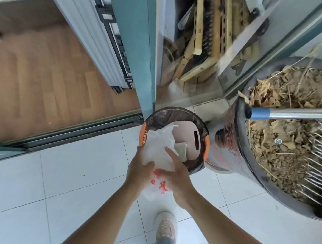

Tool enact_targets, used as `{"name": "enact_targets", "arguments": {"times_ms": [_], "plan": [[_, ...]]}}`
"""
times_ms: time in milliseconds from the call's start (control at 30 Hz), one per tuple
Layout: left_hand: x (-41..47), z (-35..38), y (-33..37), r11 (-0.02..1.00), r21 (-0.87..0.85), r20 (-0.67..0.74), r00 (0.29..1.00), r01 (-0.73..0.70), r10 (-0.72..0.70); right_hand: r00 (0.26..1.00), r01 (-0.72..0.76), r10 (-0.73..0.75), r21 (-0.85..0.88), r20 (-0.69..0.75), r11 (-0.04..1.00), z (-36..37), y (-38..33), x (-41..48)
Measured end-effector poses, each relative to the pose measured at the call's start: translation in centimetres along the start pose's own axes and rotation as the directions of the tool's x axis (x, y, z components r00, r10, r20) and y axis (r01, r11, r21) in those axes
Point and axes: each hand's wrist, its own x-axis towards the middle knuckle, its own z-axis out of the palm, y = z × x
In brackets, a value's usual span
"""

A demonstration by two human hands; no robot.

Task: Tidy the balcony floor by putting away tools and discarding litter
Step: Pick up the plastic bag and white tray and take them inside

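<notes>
Illegible red print on bag [160, 187]

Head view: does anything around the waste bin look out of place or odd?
Yes. A metal pole with a blue end lies across the rim of the big planter, and a wire-tined tool lies on its dry leaves. The left hand and right hand hold a white plastic bag over the waste bin.

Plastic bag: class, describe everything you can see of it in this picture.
The plastic bag is thin, translucent white and crumpled, with red printing near its lower end. It is held slanting above the tiled floor, gripped by both hands, the left hand on its left side, the right hand on its right. Its upper end reaches over the rim of the bin, partly covering a pink panel inside.
</notes>
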Motion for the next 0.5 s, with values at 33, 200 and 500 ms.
{"name": "enact_targets", "arguments": {"times_ms": [33, 200, 500], "plan": [[0.1, 0.3, 0.1, 1.0, 0.007, 0.065, 0.998, -0.006, 0.006, 0.998, 0.02, -0.021, -0.017, -0.066, 1.0, -0.2, -0.1, 0.4], [1.0, 0.0, -0.4, 0.996, -0.085, 0.064, 0.998, 0.009, -0.003, 0.886, 0.035, -0.193, -0.353, -0.423, 0.935, -3.5, -0.5, 5.3], [2.0, -3.2, -5.6, 0.965, -0.172, -0.07, 0.974, 0.201, -0.215, 0.999, -0.044, 0.002, -0.858, -0.05, 0.512, -5.0, -0.5, 11.0]]}}
